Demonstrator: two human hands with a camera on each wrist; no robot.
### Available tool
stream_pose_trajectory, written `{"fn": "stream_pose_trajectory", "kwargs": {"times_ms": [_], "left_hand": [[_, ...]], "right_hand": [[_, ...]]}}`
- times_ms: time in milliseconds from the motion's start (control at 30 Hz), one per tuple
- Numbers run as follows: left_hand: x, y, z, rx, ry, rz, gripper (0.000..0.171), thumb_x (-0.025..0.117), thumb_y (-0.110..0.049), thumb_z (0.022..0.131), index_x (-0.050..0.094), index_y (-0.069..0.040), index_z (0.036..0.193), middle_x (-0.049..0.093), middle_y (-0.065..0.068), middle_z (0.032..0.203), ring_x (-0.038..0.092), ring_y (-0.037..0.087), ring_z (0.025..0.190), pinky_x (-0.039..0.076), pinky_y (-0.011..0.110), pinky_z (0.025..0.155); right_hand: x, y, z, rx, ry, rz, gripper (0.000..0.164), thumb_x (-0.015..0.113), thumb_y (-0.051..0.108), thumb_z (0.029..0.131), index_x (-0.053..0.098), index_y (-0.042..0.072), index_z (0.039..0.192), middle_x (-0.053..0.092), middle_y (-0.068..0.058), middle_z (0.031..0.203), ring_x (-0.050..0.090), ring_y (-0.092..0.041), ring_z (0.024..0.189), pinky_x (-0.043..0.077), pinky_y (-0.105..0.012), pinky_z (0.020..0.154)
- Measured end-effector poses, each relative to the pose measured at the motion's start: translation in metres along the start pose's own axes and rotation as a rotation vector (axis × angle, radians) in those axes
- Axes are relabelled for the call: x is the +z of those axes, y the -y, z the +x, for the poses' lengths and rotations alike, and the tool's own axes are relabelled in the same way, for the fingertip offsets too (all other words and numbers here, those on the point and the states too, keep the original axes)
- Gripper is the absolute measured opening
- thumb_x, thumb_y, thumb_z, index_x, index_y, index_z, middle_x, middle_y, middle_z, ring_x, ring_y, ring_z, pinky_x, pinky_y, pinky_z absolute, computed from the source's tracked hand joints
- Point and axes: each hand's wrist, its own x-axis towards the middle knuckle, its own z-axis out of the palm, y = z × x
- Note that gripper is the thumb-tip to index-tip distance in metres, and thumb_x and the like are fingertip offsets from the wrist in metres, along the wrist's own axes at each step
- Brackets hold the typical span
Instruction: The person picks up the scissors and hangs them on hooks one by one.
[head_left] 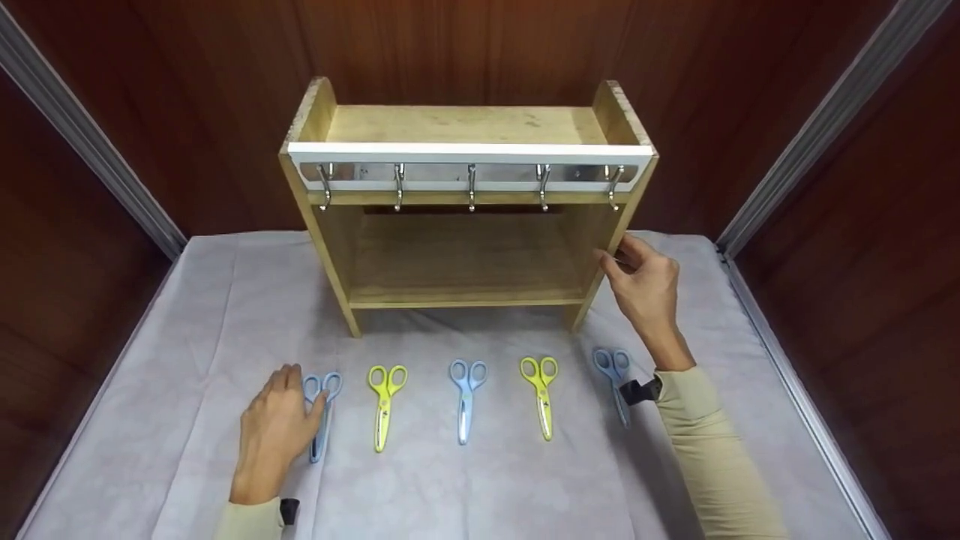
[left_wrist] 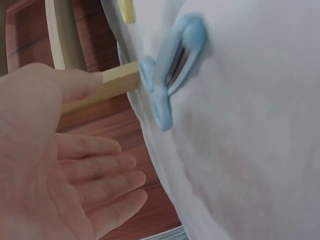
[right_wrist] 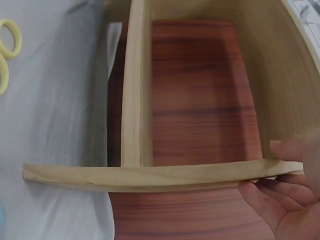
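My right hand [head_left: 646, 289] holds the right side panel of a small wooden shelf [head_left: 466, 304], its thumb on the inner face and its fingers outside. The right wrist view shows the same grip on the panel's edge [right_wrist: 150, 175]. My left hand [head_left: 276, 427] hovers beside the leftmost blue scissors [head_left: 316, 450], fingers extended and thumb apart. In the left wrist view nothing lies in its palm, and the blue scissors [left_wrist: 161, 85] are beyond the fingers. Blue scissors [head_left: 619, 401] lie below my right forearm.
Yellow scissors [head_left: 383, 412], blue scissors [head_left: 465, 409] and another yellow pair [head_left: 544, 405] lie in a row on the pale cloth [head_left: 420, 499]. Several metal hooks [head_left: 472, 187] hang from a white rail [head_left: 472, 149] across the shelf's front. Dark wooden walls [head_left: 465, 45] surround the table.
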Motion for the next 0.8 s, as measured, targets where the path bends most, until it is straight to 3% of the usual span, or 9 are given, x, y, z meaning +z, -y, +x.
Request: {"fn": "stream_pose_trajectory", "kwargs": {"times_ms": [200, 333, 500, 633, 800], "left_hand": [[0.009, -0.005, -0.006, -0.04, 0.12, 0.025, 0.07, 0.067, -0.026, 0.099, 0.045, 0.027, 0.139, 0.05, 0.048, 0.142, 0.047, 0.064, 0.137, 0.041, 0.069, 0.116], [0.016, -0.009, -0.008, -0.064, 0.151, 0.027, 0.068, 0.065, -0.025, 0.1, 0.045, 0.028, 0.138, 0.051, 0.048, 0.14, 0.049, 0.063, 0.135, 0.044, 0.066, 0.114], [0.018, -0.014, -0.01, -0.048, 0.087, 0.045, 0.059, 0.068, -0.02, 0.098, 0.052, 0.028, 0.129, 0.061, 0.044, 0.122, 0.064, 0.056, 0.108, 0.057, 0.063, 0.088], [0.018, -0.016, -0.009, -0.012, 0.007, 0.074, 0.047, 0.068, -0.013, 0.095, 0.059, 0.027, 0.116, 0.065, 0.036, 0.099, 0.065, 0.047, 0.083, 0.057, 0.059, 0.065], [0.018, -0.018, -0.005, 0.003, -0.009, 0.111, 0.032, 0.063, -0.007, 0.093, 0.063, 0.024, 0.101, 0.064, 0.027, 0.08, 0.063, 0.039, 0.067, 0.055, 0.056, 0.055]], "right_hand": [[0.003, -0.001, -0.001, 0.016, -0.033, -0.017, 0.029, 0.083, 0.018, 0.092, 0.079, 0.002, 0.116, 0.082, -0.016, 0.105, 0.081, -0.028, 0.094, 0.052, -0.002, 0.075], [0.005, -0.001, -0.003, 0.013, -0.055, -0.016, 0.027, 0.082, 0.016, 0.092, 0.079, 0.0, 0.113, 0.082, -0.018, 0.104, 0.081, -0.031, 0.092, 0.051, -0.001, 0.073], [0.006, -0.001, -0.003, 0.017, -0.065, -0.02, 0.025, 0.082, 0.016, 0.092, 0.08, 0.0, 0.112, 0.081, -0.019, 0.103, 0.081, -0.034, 0.092, 0.049, 0.0, 0.073], [0.006, -0.001, -0.002, 0.021, -0.063, -0.03, 0.026, 0.083, 0.016, 0.092, 0.079, -0.001, 0.112, 0.081, -0.019, 0.104, 0.08, -0.033, 0.093, 0.05, 0.0, 0.073], [0.006, -0.002, -0.003, 0.026, -0.062, -0.026, 0.027, 0.083, 0.016, 0.091, 0.079, -0.001, 0.112, 0.081, -0.019, 0.104, 0.081, -0.032, 0.093, 0.051, -0.001, 0.073]]}}
